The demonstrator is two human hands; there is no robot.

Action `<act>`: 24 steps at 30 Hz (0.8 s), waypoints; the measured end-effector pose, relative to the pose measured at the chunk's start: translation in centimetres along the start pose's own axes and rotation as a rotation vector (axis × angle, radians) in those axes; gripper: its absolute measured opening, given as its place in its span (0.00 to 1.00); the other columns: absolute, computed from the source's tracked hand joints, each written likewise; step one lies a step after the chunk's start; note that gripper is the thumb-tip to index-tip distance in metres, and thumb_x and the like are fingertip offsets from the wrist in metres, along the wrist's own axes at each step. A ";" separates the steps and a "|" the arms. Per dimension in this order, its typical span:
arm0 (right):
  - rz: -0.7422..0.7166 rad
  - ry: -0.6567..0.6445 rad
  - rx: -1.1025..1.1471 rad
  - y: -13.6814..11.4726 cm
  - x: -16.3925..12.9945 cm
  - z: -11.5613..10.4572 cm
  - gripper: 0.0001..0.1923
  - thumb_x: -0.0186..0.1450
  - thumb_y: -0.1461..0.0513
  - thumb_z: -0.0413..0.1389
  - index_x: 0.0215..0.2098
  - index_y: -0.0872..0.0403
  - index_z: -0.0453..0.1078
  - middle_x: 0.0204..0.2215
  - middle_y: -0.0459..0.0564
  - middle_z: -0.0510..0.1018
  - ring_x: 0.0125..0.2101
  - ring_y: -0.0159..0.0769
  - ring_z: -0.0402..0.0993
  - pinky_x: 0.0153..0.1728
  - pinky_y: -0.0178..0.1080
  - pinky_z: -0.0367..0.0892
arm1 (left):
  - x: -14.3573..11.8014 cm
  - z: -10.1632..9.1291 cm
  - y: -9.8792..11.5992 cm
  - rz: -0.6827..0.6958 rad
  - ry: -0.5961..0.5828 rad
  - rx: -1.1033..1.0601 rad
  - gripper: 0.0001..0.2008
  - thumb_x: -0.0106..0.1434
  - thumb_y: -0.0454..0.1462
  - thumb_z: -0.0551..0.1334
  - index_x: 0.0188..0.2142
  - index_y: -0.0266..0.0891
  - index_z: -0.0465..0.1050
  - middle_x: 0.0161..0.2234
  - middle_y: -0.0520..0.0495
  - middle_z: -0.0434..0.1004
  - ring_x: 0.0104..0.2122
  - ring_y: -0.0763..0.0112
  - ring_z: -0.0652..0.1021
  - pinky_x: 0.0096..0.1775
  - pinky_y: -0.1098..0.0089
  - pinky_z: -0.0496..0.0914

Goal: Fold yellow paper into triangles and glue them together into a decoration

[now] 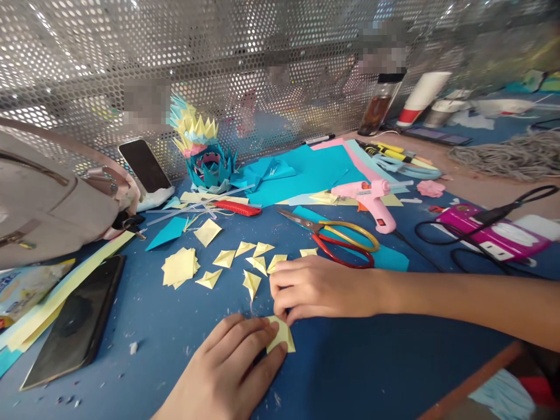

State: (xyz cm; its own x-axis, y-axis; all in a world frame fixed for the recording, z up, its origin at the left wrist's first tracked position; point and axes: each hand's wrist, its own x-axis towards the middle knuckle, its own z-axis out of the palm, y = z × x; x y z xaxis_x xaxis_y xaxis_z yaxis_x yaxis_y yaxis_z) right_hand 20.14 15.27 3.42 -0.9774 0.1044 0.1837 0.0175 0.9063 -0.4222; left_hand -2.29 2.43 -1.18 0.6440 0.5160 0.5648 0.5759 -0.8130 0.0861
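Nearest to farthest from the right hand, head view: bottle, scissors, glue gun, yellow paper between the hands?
1. Yellow paper: at the right hand's fingertips.
2. Scissors: just beyond the hand.
3. Glue gun: beyond the scissors' handles.
4. Bottle: back right, by the perforated panel.

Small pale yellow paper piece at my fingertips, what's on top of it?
Your left hand lies partly on the small pale yellow paper piece, and your right hand overlaps its far edge. The areas your hands cover can't be seen.

Pale yellow paper piece [283, 339], blue tabletop [371, 367], pink glue gun [377, 203], red-and-yellow-handled scissors [317, 228], hole-dotted silver panel [245, 35]
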 end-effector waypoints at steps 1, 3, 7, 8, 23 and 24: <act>-0.002 -0.004 -0.012 0.0 0.0 0.0 0.12 0.75 0.58 0.52 0.37 0.54 0.74 0.35 0.47 0.73 0.37 0.33 0.65 0.38 0.34 0.60 | 0.0 0.0 0.0 -0.002 0.001 0.000 0.19 0.77 0.33 0.47 0.50 0.35 0.77 0.47 0.41 0.80 0.52 0.64 0.77 0.53 0.62 0.73; -0.005 -0.011 -0.027 -0.1 0.0 -0.1 0.12 0.75 0.58 0.53 0.37 0.54 0.74 0.36 0.47 0.73 0.37 0.33 0.65 0.37 0.34 0.59 | 0.1 -0.1 -0.1 -0.006 0.007 -0.002 0.19 0.77 0.33 0.47 0.50 0.35 0.77 0.46 0.42 0.81 0.51 0.64 0.78 0.54 0.62 0.71; -0.016 -0.003 -0.030 0.0 0.0 0.3 0.09 0.74 0.59 0.55 0.38 0.54 0.73 0.36 0.46 0.73 0.36 0.32 0.66 0.37 0.34 0.59 | 0.3 -0.5 -0.1 0.010 -0.025 0.013 0.19 0.78 0.33 0.46 0.55 0.32 0.74 0.49 0.43 0.80 0.52 0.64 0.77 0.56 0.64 0.69; -0.015 0.005 -0.030 0.0 -0.1 0.4 0.08 0.73 0.59 0.56 0.38 0.54 0.73 0.36 0.46 0.73 0.36 0.31 0.66 0.36 0.34 0.59 | 0.3 -0.5 0.0 0.011 -0.031 0.016 0.20 0.78 0.33 0.45 0.56 0.32 0.73 0.49 0.43 0.80 0.52 0.65 0.77 0.56 0.64 0.69; -0.148 0.188 -0.104 0.5 -1.2 0.3 0.15 0.75 0.56 0.52 0.38 0.52 0.77 0.32 0.45 0.74 0.32 0.31 0.65 0.32 0.37 0.56 | 0.9 0.3 0.3 -0.059 0.040 0.003 0.17 0.77 0.33 0.49 0.48 0.37 0.78 0.43 0.48 0.81 0.48 0.70 0.77 0.59 0.67 0.63; -0.174 0.183 -0.144 0.5 -1.3 0.4 0.14 0.75 0.56 0.52 0.37 0.51 0.77 0.32 0.45 0.74 0.32 0.31 0.64 0.31 0.38 0.55 | 0.9 0.3 0.3 -0.065 0.049 0.004 0.17 0.77 0.33 0.49 0.47 0.38 0.78 0.42 0.49 0.81 0.48 0.70 0.77 0.60 0.67 0.63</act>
State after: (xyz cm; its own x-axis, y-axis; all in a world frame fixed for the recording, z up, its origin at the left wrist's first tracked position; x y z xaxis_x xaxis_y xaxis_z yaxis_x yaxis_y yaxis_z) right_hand 21.33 15.43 2.65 -0.9144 0.0024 0.4049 -0.1049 0.9644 -0.2426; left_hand -1.33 2.75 -0.91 0.5798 0.5540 0.5974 0.6179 -0.7769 0.1208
